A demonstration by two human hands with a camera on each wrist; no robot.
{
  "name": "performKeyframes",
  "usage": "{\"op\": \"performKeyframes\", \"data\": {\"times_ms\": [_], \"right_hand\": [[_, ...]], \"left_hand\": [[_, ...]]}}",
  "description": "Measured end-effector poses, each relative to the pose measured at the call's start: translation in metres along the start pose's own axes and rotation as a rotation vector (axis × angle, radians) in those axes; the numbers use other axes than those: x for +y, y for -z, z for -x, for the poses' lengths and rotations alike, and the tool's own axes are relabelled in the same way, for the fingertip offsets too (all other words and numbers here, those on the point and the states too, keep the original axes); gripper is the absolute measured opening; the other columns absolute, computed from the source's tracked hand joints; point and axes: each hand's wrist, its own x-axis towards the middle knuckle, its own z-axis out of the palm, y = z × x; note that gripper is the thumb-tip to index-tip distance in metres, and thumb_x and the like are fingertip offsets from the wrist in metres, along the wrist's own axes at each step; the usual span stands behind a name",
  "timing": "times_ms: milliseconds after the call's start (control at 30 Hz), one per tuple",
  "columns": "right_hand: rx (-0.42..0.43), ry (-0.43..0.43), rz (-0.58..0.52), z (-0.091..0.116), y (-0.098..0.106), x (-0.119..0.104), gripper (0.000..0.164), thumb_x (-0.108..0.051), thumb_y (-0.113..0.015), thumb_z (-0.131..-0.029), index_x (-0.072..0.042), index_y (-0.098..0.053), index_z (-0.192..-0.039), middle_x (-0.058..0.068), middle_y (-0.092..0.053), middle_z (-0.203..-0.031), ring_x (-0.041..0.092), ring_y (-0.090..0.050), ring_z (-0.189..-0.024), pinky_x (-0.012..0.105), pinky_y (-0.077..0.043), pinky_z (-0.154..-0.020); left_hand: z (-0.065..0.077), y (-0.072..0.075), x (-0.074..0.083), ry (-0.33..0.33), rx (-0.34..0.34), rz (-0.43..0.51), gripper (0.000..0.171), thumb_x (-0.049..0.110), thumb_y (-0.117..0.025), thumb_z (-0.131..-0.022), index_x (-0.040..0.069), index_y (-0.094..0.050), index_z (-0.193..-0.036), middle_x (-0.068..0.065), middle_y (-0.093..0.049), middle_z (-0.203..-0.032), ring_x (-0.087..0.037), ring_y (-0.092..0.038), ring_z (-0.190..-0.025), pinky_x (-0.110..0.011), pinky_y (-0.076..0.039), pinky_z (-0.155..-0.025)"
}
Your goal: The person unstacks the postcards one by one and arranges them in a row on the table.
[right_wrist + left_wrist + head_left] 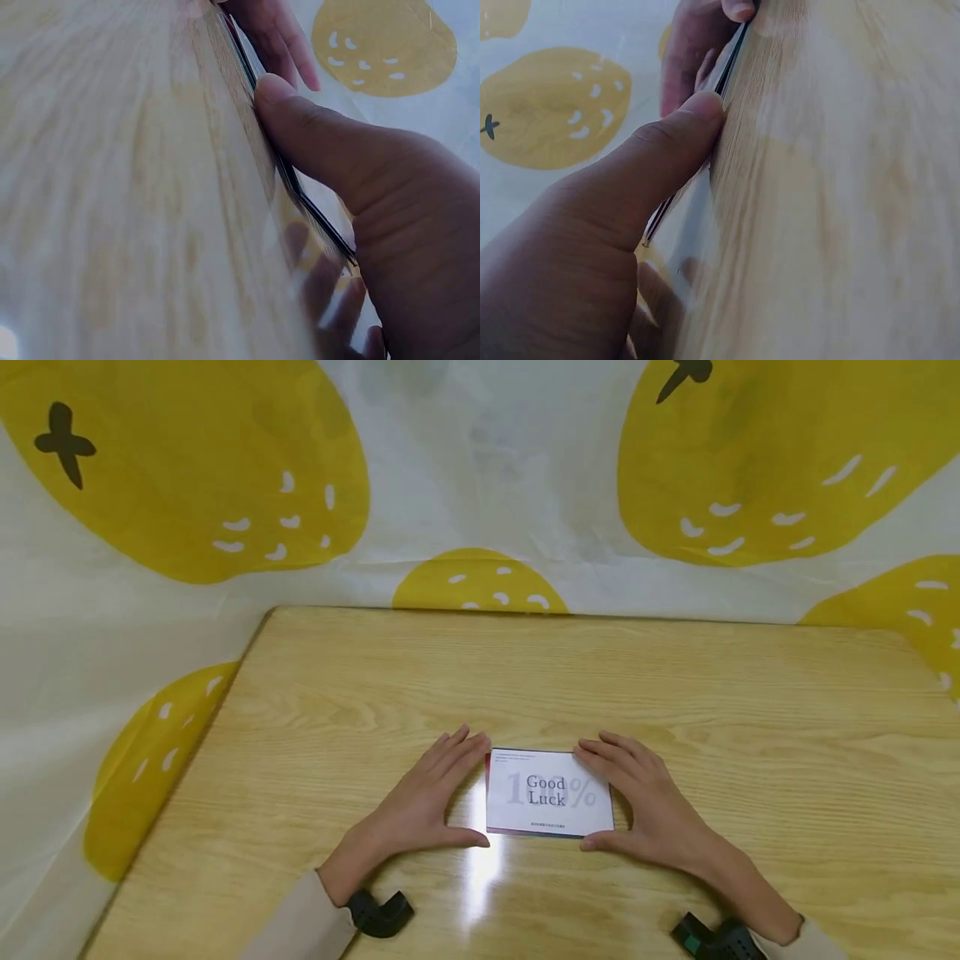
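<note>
Near on the table [360, 681], my right hand [654, 808] pinches the Good Luck card [549, 793] at its right end; my left hand [422, 802] spreads by its left corners, whether gripping I can't tell.

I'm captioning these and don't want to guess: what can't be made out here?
Small print on the card: too small to read, head view.
Underside of the card: hidden by its own top, head view.
Number of layers in the card: too thin and blurred to count, left wrist view.
Near side of the table: cut off by the bottom edge, head view.
Base of the left hand: cut off by the frame edge, left wrist view.
</note>
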Motion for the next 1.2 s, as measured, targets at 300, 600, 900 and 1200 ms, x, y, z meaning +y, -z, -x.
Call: {"op": "performKeyframes", "data": {"times_ms": [300, 600, 900, 1200], "right_hand": [[0.017, 0.031, -0.001, -0.003, 0.0, 0.002, 0.1, -0.063, -0.079, -0.062, -0.013, -0.046, -0.143, 0.003, -0.045, -0.141, 0.03, -0.031, -0.133, 0.056, -0.021, -0.101], [0.023, 0.058, 0.022, -0.003, -0.001, 0.002, 0.096, -0.062, -0.079, -0.064, -0.013, -0.048, -0.141, 0.003, -0.047, -0.14, 0.029, -0.033, -0.131, 0.056, -0.021, -0.1], [0.043, 0.08, 0.013, -0.001, -0.002, 0.003, 0.094, -0.059, -0.081, -0.063, -0.014, -0.049, -0.14, 0.003, -0.047, -0.138, 0.028, -0.034, -0.128, 0.054, -0.019, -0.1], [0.039, 0.097, 0.007, -0.001, -0.003, 0.002, 0.092, -0.059, -0.08, -0.064, -0.016, -0.049, -0.14, 0.004, -0.046, -0.139, 0.028, -0.033, -0.129, 0.051, -0.017, -0.103]], "left_hand": [[-0.002, -0.003, 0.007, 0.042, 0.028, -0.05, 0.114, 0.064, -0.075, -0.066, 0.004, -0.028, -0.15, -0.008, -0.032, -0.152, -0.034, -0.02, -0.141, -0.047, -0.016, -0.113], [-0.005, -0.009, 0.014, 0.037, 0.052, -0.083, 0.108, 0.068, -0.07, -0.07, 0.007, -0.03, -0.149, -0.006, -0.035, -0.15, -0.038, -0.019, -0.141, -0.051, -0.014, -0.112], [-0.006, -0.01, 0.013, 0.027, 0.043, -0.111, 0.105, 0.068, -0.067, -0.073, 0.007, -0.029, -0.149, -0.004, -0.035, -0.15, -0.037, -0.019, -0.141, -0.051, -0.014, -0.112], [-0.004, -0.011, 0.011, 0.007, 0.08, -0.061, 0.102, 0.064, -0.07, -0.073, 0.009, -0.031, -0.149, -0.006, -0.038, -0.148, -0.031, -0.026, -0.139, -0.053, -0.015, -0.111]]}}
